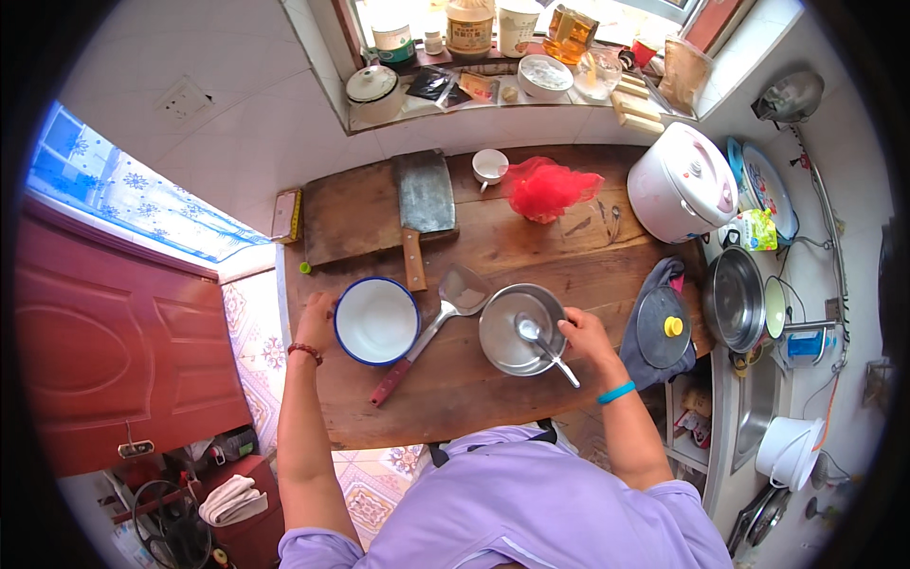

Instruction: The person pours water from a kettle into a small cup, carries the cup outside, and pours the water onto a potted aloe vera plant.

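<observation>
My left hand (316, 320) is at the left side of a white enamel bowl with a blue rim (377, 320), its fingers against the bowl's wall. On the right, my right hand (586, 334) grips the rim of a stainless steel bowl (505, 348), thumb over the edge. A metal spoon (544, 341) rests in that steel bowl, its handle sticking out over the near rim. Between the two bowls lies a metal spatula with a red handle (426, 338), slanting across the wooden table (469, 412).
Behind the bowls, a cleaver (425, 192) lies on a wooden cutting board (348, 213), its handle overhanging the near edge. A white cup (490, 167), a red mesh bundle (546, 188) and a rice cooker (675, 185) stand farther back. A glass lid (661, 334) lies on a grey cloth rightward.
</observation>
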Demonstrator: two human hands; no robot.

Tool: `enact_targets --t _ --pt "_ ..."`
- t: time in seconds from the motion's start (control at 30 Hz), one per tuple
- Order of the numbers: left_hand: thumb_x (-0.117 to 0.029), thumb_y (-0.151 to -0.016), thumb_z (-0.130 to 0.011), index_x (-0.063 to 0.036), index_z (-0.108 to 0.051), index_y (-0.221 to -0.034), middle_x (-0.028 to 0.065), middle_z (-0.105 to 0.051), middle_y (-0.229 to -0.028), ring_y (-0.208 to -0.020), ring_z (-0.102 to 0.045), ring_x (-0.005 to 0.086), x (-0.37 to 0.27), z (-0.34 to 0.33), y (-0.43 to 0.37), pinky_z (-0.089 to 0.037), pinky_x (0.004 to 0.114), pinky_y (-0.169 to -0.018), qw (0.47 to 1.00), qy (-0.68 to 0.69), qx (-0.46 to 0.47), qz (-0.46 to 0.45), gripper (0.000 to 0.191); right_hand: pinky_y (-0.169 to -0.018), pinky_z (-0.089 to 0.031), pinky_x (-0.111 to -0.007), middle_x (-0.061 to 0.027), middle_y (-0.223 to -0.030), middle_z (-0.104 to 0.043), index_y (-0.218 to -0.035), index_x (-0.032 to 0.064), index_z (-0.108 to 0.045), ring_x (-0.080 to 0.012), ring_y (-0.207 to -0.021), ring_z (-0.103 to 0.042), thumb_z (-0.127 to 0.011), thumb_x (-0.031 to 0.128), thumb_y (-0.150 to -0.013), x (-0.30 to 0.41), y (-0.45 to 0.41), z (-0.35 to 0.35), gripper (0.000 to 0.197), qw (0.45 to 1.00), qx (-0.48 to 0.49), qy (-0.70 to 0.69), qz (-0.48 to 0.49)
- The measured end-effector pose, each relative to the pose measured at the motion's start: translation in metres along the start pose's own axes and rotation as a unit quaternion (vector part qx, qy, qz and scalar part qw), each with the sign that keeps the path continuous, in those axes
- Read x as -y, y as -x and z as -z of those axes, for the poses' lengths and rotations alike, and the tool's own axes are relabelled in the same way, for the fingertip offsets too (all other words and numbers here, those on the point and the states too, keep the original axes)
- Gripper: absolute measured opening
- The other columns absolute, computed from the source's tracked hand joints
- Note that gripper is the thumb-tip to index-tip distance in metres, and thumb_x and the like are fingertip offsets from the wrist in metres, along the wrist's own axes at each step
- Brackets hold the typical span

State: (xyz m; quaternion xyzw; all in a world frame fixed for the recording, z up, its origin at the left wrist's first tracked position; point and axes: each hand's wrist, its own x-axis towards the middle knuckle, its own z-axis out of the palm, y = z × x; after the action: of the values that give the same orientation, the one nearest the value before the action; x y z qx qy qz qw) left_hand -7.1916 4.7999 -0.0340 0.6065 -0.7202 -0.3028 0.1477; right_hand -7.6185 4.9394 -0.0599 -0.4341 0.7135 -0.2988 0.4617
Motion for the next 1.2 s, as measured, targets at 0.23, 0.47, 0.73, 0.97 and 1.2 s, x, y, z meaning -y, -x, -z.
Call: enact_targets --t 0.23,0.47,0.73,0.97,1.2 --pt "0.0 -0.07 -0.055 -0.0008 -0.056 -0.085 0.014 -0.058 -0.072 -0.065 -0.057 0.0245 0.012 0.028 0.022 -0.045 0.032 -0.06 0.993 -0.078 0.067 -0.054 0.015 -0.044 -0.041 -0.02 0.0002 -0.061 -0.053 -0.084 0.0013 -0.059 -0.0056 -0.048 -0.049 -0.05 0.009 -0.081 0.042 -0.003 0.004 0.013 0.989 -0.035 -0.141 0.003" --pt "0.0 -0.077 -0.052 -0.0012 -0.052 -0.087 -0.0019 -0.049 -0.064 -0.054 -0.048 0.0075 -0.018 0.053 0.013 -0.04 0.021 -0.048 0.971 0.23 0.036 0.06 0.011 -0.043 -0.041 -0.021 -0.0005 -0.063 -0.054 -0.084 0.001 -0.057 -0.0063 -0.049 -0.049 -0.05 0.01 -0.08 0.093 -0.073 -0.02 0.012 0.976 -0.05 -0.197 0.077" --pt "-0.004 -0.078 -0.055 -0.0035 -0.054 -0.093 -0.0039 -0.05 -0.068 -0.054 -0.043 0.0032 -0.087 0.005 -0.011 -0.036 0.018 -0.047 0.934 0.355 0.037 0.006 0.015 -0.042 -0.045 -0.022 -0.0029 -0.063 -0.056 -0.083 0.0001 -0.057 -0.0076 -0.048 -0.051 -0.051 0.01 -0.079 0.063 -0.071 0.005 0.012 0.973 -0.112 -0.202 0.02" --pt "-0.013 -0.08 -0.058 -0.0022 -0.054 -0.092 0.0011 -0.057 -0.081 -0.073 -0.05 0.0084 -0.173 -0.093 -0.022 -0.042 0.025 -0.065 0.914 0.339 0.224 0.005 0.017 -0.04 -0.044 -0.021 -0.0048 -0.066 -0.055 -0.083 0.0002 -0.054 -0.009 -0.048 -0.05 -0.046 0.007 -0.082 0.001 -0.056 0.07 0.01 0.924 -0.275 -0.254 -0.075" --pt "-0.011 -0.079 -0.058 0.0002 -0.052 -0.091 0.0063 -0.059 -0.079 -0.066 -0.054 0.0105 -0.21 -0.169 -0.025 -0.045 0.026 -0.056 0.923 0.323 0.196 0.064 0.017 -0.042 -0.05 -0.027 -0.0105 -0.069 -0.057 -0.085 -0.004 -0.052 -0.0149 -0.05 -0.056 -0.048 0.005 -0.08 -0.004 -0.123 0.095 0.011 0.9 -0.315 -0.295 -0.068"
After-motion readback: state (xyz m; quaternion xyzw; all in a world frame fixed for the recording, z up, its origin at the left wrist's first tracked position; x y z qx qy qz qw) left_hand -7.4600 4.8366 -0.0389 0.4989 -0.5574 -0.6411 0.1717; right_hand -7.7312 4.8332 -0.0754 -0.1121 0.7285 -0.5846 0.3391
